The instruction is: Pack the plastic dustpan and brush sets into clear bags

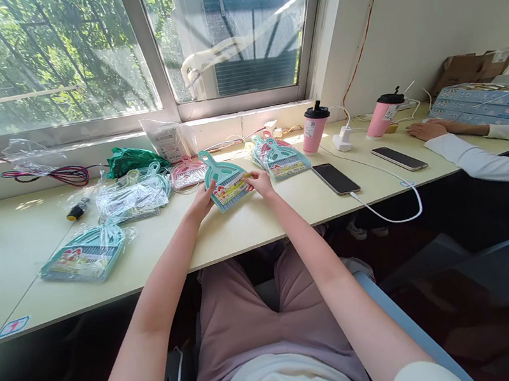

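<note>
A teal mini dustpan and brush set with a printed label card is held up over the table's front part, handle pointing away from me. My left hand grips its left edge. At the opposite side, my right hand pinches the right end of the label card, fingers closed. Just to the right lie more teal and pink dustpan sets, and behind the held one is a pink set. Left of my hands, a bagged teal set lies near a pile of sets in clear plastic.
Two pink cups, a white charger and two phones, one a cabled phone, stand to the right. A co-worker's hands rest by blue boxes. A screwdriver, green plastic bag and wires lie left.
</note>
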Action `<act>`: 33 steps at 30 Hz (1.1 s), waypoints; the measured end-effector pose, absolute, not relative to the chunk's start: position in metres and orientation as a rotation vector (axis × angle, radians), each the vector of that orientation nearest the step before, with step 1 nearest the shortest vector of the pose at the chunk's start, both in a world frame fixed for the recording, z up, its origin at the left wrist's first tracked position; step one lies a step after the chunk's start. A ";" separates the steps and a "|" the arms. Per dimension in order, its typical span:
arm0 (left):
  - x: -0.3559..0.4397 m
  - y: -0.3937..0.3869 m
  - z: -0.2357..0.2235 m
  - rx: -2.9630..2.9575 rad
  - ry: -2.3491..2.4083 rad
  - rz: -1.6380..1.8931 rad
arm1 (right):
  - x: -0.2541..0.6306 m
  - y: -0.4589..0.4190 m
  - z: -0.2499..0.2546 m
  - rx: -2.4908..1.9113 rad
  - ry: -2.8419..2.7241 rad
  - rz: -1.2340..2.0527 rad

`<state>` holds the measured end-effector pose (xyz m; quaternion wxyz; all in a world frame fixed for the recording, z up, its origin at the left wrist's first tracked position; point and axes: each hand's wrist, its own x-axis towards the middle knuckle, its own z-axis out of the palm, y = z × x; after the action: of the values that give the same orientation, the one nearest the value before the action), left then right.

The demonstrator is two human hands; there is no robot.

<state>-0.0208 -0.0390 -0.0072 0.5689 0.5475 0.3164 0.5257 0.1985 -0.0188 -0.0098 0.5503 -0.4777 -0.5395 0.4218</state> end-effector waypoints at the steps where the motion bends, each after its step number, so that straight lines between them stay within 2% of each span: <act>1: -0.020 -0.039 -0.008 1.277 0.738 1.220 | 0.198 -0.019 -0.010 -1.140 -1.293 0.984; 16: -0.018 -0.036 -0.008 1.249 0.830 1.283 | 0.199 -0.026 -0.009 -1.279 -1.365 0.634; 28: -0.020 -0.044 0.000 1.229 0.817 1.257 | 0.201 -0.035 -0.003 -1.428 -1.521 0.464; 33: -0.022 -0.038 -0.004 1.197 0.806 1.296 | 0.203 -0.033 -0.004 -1.445 -1.347 0.497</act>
<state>-0.0217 -0.0377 -0.0037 0.5655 0.5089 0.3427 0.5512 0.2031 -0.0332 -0.0038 0.5247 -0.6038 -0.5631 0.2077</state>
